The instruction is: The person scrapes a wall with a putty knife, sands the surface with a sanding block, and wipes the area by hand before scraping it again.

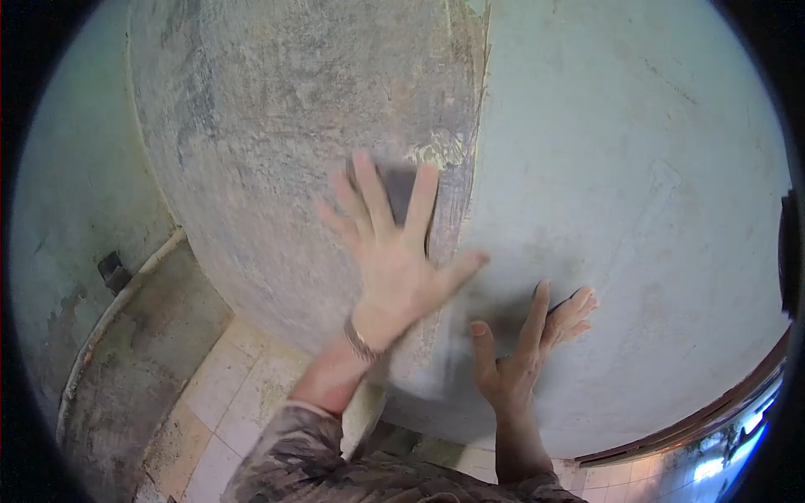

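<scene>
My left hand [394, 268] is spread flat over a dark grey sheet of sandpaper [400, 194], pressing it against the rough grey patch of wall [285, 134]. The sheet shows between two of the fingers, and the palm hides the rest of it. Blur softens the outline of this hand. Lower and to the right, my right hand [520, 360] is at the smooth pale green wall [629, 201], thumb and fingers apart, with nothing in it. A ragged seam between the rough and smooth surfaces runs down just right of the left hand's fingers.
A pale pipe [109, 314] runs along the left wall above a grey ledge, with a small dark box [113, 272] beside it. Stained floor tiles [222, 377] lie below. At the lower right, a brown edge [688, 423] borders the wall near bright light.
</scene>
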Available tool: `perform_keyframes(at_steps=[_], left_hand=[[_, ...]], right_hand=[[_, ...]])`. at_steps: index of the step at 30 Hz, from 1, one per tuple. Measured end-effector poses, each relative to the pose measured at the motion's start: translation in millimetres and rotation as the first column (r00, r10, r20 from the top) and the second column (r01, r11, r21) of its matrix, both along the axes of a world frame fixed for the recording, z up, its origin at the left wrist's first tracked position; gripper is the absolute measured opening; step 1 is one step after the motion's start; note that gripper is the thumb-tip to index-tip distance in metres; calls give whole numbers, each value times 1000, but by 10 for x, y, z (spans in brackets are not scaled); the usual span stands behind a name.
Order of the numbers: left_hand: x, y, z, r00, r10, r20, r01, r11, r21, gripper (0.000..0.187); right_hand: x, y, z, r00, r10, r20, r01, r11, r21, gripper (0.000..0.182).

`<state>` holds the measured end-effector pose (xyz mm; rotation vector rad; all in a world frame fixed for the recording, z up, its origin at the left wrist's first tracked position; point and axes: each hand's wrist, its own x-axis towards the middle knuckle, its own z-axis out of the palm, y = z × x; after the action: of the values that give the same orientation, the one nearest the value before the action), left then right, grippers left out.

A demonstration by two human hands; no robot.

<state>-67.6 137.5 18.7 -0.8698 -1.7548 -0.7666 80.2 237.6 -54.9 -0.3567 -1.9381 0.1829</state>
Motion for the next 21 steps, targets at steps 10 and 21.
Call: perform_keyframes(at_steps=[10, 21], left_hand=[[-43, -42, 325, 995, 29, -91, -33, 999, -36, 100], [-74, -179, 163, 996, -82, -23, 80, 993, -92, 89]], right_hand=[[-58, 35, -30, 1000, -25, 0, 25, 1000, 15, 83], [-65, 81, -76, 999, -45, 0, 45, 999, 21, 84]])
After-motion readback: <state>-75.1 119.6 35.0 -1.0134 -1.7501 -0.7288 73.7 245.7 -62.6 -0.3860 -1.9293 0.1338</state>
